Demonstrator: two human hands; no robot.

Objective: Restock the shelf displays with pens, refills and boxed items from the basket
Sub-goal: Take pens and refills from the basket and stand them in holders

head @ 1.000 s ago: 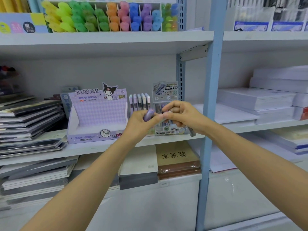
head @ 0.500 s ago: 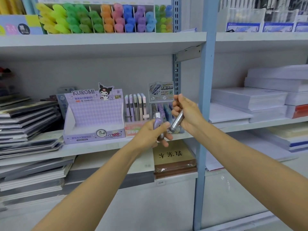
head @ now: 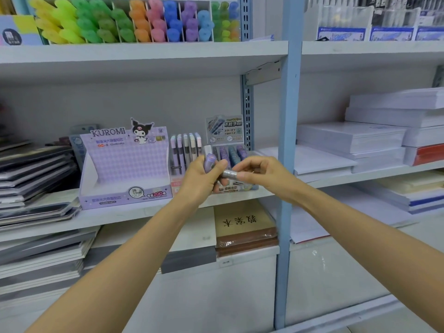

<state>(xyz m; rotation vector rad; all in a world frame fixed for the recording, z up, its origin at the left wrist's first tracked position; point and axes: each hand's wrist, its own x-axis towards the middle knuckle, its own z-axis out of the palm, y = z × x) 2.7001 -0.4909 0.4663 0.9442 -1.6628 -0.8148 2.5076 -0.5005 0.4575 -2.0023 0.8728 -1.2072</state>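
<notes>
In front of the shelf (head: 144, 211) edge, the left hand (head: 200, 182) curls round a rounded lilac plastic tube (head: 209, 161) while the right hand (head: 263, 175) pinches a glittery grey cylinder (head: 229, 174).

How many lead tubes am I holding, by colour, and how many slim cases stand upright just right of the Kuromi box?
Purple tube, gripped in the left hand: 1 showing
Silvery grey tube, pinched by the right hand: 1
Upright slim cases: 5
Total: 7
</notes>
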